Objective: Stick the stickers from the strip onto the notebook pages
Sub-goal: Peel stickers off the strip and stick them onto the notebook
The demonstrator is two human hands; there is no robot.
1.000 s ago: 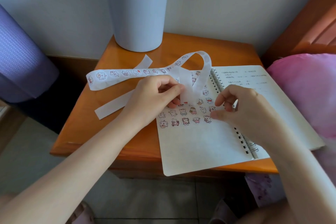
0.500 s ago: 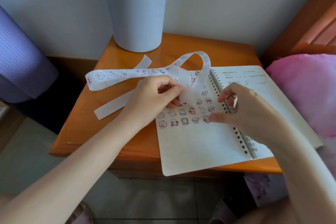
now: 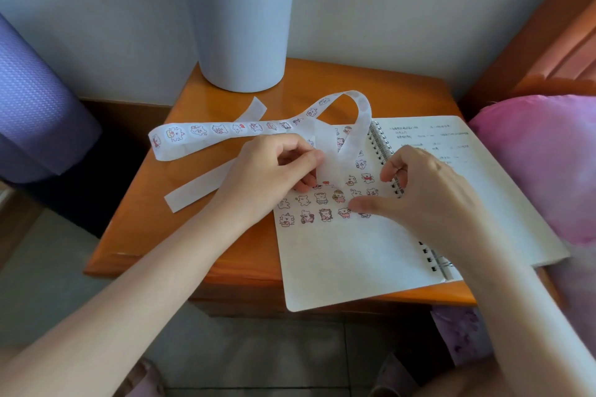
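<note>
— Strip [image 3: 225,130], item one: where?
— In your left hand [image 3: 274,171]. Thumb and fingers pinch its blank end over the notebook's [image 3: 354,251] left page. The rest loops up and trails left across the nightstand [image 3: 403,97].
— Right hand [image 3: 425,193]?
— Your thumb lies flat on the page by the bottom row of stickers [image 3: 322,200]; your fingers curl in beside the spiral. Whether they hold a sticker, I cannot tell.
— Other entries?
— Loose blank backing piece [image 3: 200,185], left of your left hand; grey bin [image 3: 238,26], upright at the back
</note>
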